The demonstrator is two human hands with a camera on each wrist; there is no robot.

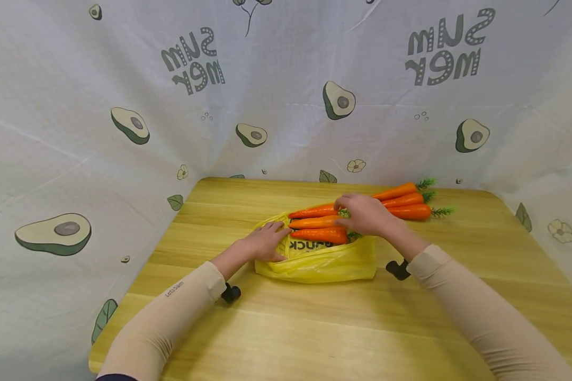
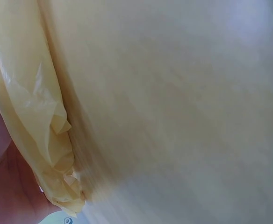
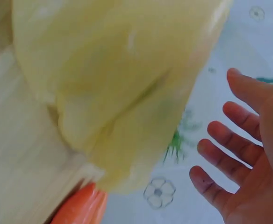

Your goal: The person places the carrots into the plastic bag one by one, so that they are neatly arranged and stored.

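Note:
A yellow plastic bag (image 1: 324, 266) lies on the table with three orange carrots (image 1: 318, 235) in its opening, green tops toward the right. My left hand (image 1: 265, 242) rests at the bag's left end, fingers spread over its edge near the carrot tips. In the left wrist view, yellow plastic (image 2: 33, 93) covers part of that hand. Over the green tops is my right hand (image 1: 364, 214), its fingers loosely bent. The right wrist view shows this hand (image 3: 248, 154) with fingers apart and nothing gripped, beside the bag's side (image 3: 122, 84).
Three more carrots (image 1: 407, 200) lie at the back right of the wooden table (image 1: 314, 328), partly behind the right hand. A white curtain (image 1: 286, 69) with avocado prints hangs behind the table. A small black device (image 1: 231, 292) sits at the left wrist, another (image 1: 398, 270) at the right.

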